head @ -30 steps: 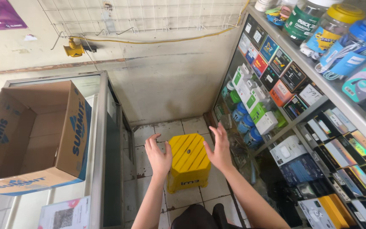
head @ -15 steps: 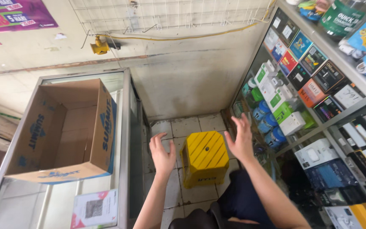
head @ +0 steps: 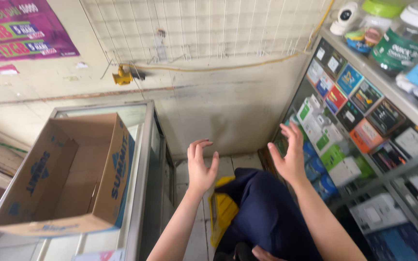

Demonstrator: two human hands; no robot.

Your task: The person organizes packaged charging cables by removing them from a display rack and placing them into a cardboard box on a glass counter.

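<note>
Yellow plastic stool, half hidden beneath knee

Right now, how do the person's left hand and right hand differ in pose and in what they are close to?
The left hand is raised in open air, fingers curled inward, in front of the tiled floor; the right hand has straighter, spread fingers and sits higher. The right hand is nearest the boxes on the display shelf, the left nearer the glass cabinet. Both are empty, palms facing each other.
</note>
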